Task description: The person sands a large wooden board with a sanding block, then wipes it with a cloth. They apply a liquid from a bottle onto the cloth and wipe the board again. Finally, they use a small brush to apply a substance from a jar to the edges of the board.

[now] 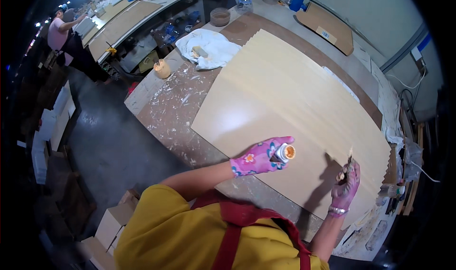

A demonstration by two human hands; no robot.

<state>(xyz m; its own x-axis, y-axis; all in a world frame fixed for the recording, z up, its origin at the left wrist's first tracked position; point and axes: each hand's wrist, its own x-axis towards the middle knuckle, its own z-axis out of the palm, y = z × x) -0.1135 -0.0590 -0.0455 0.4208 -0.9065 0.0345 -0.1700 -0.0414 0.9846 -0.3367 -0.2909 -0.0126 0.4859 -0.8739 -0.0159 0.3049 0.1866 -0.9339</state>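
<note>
My left hand point(256, 158), in a pink flowered glove, is closed around a small open white bottle point(286, 152) with orange-brown paste at its mouth. It is above the near edge of a stack of large pale wooden boards point(266, 84). My right hand point(346, 191), in a stained pink glove, is raised over the right part of the stack. Its fingers are pinched on a small thin tool point(350, 156) with a pale tip, whose exact kind I cannot make out. A shadow of this hand falls on the top board.
The stack lies fanned on a paint-spotted brown worktable point(166, 106). Beyond its left corner are a white cloth point(221, 49) with a beige block point(200, 51) and a tan jar point(162, 69). Cardboard point(327, 30) lies at the back. A person point(64, 37) works at a far-left bench.
</note>
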